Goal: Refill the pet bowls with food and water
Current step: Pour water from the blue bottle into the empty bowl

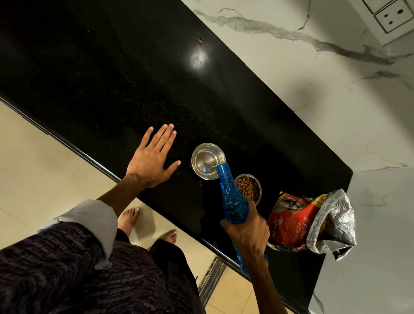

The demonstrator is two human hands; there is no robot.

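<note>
Left hand spread flat on the black counter, steel water bowl just beside it, right hand gripping a tilted blue bottle over that bowl, kibble-filled bowl, open puppy food bag at the counter's right end.

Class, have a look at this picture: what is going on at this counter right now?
A person is filling pet bowls on a black counter. The right hand grips a blue bottle, tipped with its mouth over a steel bowl. The left hand lies flat on the counter beside it. A second bowl already holds kibble, next to an open puppy food bag.
</note>
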